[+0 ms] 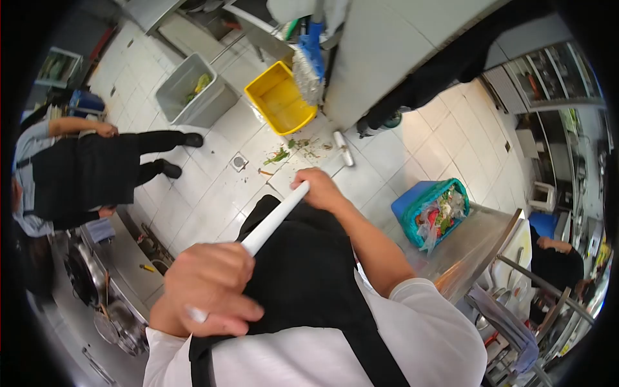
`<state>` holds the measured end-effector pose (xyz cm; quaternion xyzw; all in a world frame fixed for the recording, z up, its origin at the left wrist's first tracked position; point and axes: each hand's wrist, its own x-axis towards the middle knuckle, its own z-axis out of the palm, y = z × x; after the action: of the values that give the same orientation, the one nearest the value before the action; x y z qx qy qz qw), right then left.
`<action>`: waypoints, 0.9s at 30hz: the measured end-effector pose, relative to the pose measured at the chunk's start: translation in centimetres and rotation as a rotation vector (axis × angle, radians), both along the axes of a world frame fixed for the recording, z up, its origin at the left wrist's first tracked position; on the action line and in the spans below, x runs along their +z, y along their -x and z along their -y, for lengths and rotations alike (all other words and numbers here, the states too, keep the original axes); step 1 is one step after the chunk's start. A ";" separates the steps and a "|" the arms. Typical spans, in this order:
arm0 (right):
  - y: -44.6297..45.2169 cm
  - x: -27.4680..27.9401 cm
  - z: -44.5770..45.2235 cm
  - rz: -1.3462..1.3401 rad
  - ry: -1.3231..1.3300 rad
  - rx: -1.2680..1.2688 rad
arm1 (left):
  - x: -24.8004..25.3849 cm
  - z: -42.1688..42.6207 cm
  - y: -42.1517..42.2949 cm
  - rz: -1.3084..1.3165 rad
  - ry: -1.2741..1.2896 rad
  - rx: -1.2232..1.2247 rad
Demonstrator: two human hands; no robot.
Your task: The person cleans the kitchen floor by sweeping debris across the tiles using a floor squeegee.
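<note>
A white broom handle (274,222) slants across my black apron, gripped by both hands. My left hand (213,284) is wrapped around its upper end, and the white tip pokes out between the fingers. Lower on the shaft, my right hand (319,190) is closed around it. On the tiles beyond lies a white bar-shaped head (343,148), apparently the broom's; its join with the handle and any bristles are not clear. Green scraps and dark crumbs (303,148) are scattered beside this head.
A yellow tub (280,97) and a grey bin (196,93) stand ahead, near a mop (306,71). At right is a blue bin (412,206) with bagged food waste. One person (84,168) stands left; another (558,258) is far right. Steel counters flank me.
</note>
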<state>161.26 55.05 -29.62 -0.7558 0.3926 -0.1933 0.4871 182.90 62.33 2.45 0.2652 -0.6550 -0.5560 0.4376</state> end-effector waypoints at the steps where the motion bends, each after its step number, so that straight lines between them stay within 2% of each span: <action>1: -0.3 -0.8 0.1 -0.050 -0.011 -0.057 | -0.9 -0.3 -0.5 0.005 0.020 0.027; 3: -1.2 -2.9 0.1 -0.031 0.073 -0.074 | -3.5 -1.1 -1.4 0.073 0.017 0.129; 6: -5.7 -4.8 -1.2 0.048 0.023 -0.030 | -4.1 -2.7 -4.0 0.078 -0.058 0.193; 9: -11.3 -3.6 -3.1 0.084 -0.060 -0.032 | -2.7 -4.4 -7.4 0.050 -0.013 0.289; 13: -14.7 1.1 -4.3 0.048 -0.019 0.013 | -0.3 -6.0 -11.5 -0.037 0.033 0.241; 15: -14.9 3.2 -5.7 0.009 0.010 0.018 | 1.0 -5.9 -14.1 -0.182 0.131 -0.161; 17: -14.2 4.0 -6.9 0.019 0.067 -0.071 | 0.2 -6.2 -15.1 -0.251 0.124 -0.171; 18: -13.6 3.8 -7.4 -0.014 0.071 -0.119 | -0.5 -6.3 -15.3 -0.313 0.118 -0.172; 20: -11.9 1.5 -8.5 -0.076 0.031 -0.237 | -3.3 -6.9 -15.0 -0.240 0.176 0.006; 21: -11.0 0.5 -8.8 -0.118 0.000 -0.278 | -3.5 -7.0 -14.2 -0.090 0.040 0.113; 23: -10.0 -3.3 -9.8 -0.188 0.008 -0.380 | -7.5 -7.0 -12.8 -0.146 -0.086 0.162; 25: -11.3 -4.8 -10.5 -0.153 0.023 -0.390 | -8.1 -7.0 -12.7 -0.121 -0.099 0.143; 27: -13.5 -4.9 -10.8 -0.099 0.036 -0.393 | -6.6 -6.9 -13.9 -0.088 -0.039 0.140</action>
<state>174.80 65.87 -34.49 -0.6819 0.5524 -0.2541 0.4065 196.83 69.20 -4.13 0.2942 -0.6042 -0.5477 0.4984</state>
